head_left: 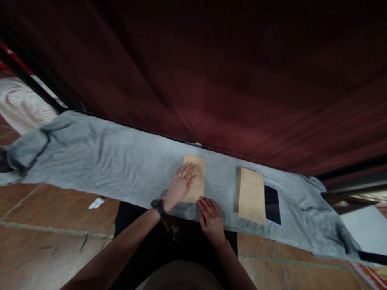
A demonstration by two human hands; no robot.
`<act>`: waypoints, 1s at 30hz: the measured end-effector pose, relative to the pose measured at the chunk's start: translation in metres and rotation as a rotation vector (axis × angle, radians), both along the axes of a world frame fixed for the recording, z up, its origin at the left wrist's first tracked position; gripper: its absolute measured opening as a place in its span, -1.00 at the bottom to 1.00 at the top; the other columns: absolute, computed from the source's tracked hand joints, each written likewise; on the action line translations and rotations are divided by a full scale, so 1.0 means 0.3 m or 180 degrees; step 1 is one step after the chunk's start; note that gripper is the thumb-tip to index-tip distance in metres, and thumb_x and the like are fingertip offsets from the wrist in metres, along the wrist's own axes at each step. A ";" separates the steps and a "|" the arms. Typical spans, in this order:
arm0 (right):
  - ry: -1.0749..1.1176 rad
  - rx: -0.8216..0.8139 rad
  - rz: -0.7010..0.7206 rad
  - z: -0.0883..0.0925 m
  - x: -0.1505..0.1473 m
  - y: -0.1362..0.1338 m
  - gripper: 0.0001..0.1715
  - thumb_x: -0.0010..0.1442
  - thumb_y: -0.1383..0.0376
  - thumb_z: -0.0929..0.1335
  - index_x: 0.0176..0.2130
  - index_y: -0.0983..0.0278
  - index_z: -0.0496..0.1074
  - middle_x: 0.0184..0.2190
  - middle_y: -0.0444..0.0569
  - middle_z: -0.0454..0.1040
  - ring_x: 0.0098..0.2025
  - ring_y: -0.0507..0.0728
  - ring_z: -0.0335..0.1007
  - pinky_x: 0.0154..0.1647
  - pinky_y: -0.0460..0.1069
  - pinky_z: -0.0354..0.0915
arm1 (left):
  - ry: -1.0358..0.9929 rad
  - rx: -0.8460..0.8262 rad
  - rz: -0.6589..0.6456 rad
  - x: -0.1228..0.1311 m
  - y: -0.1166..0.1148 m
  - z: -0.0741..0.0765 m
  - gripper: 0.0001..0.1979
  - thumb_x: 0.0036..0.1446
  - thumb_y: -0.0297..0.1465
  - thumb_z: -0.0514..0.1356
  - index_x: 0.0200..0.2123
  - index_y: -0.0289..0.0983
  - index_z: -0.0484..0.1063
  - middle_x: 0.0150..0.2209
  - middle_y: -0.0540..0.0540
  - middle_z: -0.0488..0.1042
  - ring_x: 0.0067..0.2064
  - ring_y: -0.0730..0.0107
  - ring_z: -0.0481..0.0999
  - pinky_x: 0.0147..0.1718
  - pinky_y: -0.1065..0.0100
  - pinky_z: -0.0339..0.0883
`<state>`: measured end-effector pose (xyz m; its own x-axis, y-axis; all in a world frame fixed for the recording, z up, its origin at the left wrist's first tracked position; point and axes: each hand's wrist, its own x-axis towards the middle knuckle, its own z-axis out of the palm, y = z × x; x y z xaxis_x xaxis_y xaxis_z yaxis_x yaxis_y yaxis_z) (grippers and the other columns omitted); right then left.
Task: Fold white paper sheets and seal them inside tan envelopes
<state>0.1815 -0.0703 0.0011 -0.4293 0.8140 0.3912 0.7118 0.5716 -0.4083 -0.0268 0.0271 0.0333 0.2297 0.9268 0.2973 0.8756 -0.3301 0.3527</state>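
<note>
A brown paper envelope (pixel 198 181) lies flat on the grey cloth in front of me. My left hand (pixel 181 183), with a dark watch on its wrist, rests palm down across its left part, fingers stretched out. At the lower right corner of this envelope, the fingertips of my right hand (pixel 211 217) touch the paper; its fingers are extended and its thumb is partly tucked beside them. To the right is a stack of similar brown envelopes (pixel 250 195), apart from both hands.
The grey cloth (pixel 136 165) covers a long narrow surface. A dark phone (pixel 272 204) lies beside the stack. Dark red fabric (pixel 211 92) hangs along the far edge. A white scrap (pixel 96 203) is on the tiled floor (pixel 54 209), and a white sheet-like object (pixel 367 229) is at far right.
</note>
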 end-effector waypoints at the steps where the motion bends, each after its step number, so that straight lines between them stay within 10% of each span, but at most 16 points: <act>1: 0.0022 0.0000 0.0005 0.002 0.000 0.001 -0.44 0.34 0.42 0.23 0.28 0.22 0.34 0.20 0.02 0.45 0.25 0.19 0.36 0.35 0.23 0.23 | 0.0093 -0.0019 -0.0027 0.010 0.054 -0.012 -0.48 0.43 -0.25 -0.12 0.36 -0.32 0.15 0.38 -0.23 0.20 0.42 0.09 0.08 0.34 0.02 0.05; 6: 0.0105 -0.0093 0.0105 0.014 0.008 0.005 -0.43 0.35 0.41 0.24 0.30 0.21 0.30 0.23 0.03 0.43 0.27 0.19 0.33 0.34 0.23 0.24 | 0.0424 -0.0339 -0.0397 0.043 0.274 -0.069 -0.41 0.42 -0.17 -0.13 0.38 -0.33 0.11 0.42 -0.22 0.11 0.45 0.10 0.00 0.38 0.03 -0.08; 11: 0.0134 -0.0164 0.0085 0.018 0.008 0.006 -0.41 0.32 0.43 0.25 0.30 0.20 0.30 0.24 0.03 0.41 0.27 0.19 0.32 0.33 0.24 0.24 | 0.0591 -0.0352 -0.0715 0.055 0.341 -0.111 -0.44 0.43 -0.20 -0.16 0.38 -0.24 0.13 0.42 -0.12 0.12 0.45 0.14 0.00 0.39 0.02 -0.20; 30: 0.0143 0.0003 0.0082 -0.009 0.009 0.008 -0.46 0.33 0.43 0.24 0.25 0.19 0.34 0.17 0.03 0.46 0.24 0.17 0.34 0.32 0.23 0.24 | 0.0672 -0.0479 -0.1424 0.062 0.088 -0.092 -0.44 0.44 -0.22 -0.13 0.42 -0.26 0.00 0.46 -0.11 -0.01 0.47 0.39 -0.08 0.41 0.23 -0.30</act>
<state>0.1840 -0.0679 -0.0017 -0.4320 0.8027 0.4113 0.6778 0.5898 -0.4391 -0.0082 0.0534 0.0058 0.6539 0.7531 0.0726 0.7176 -0.6477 0.2560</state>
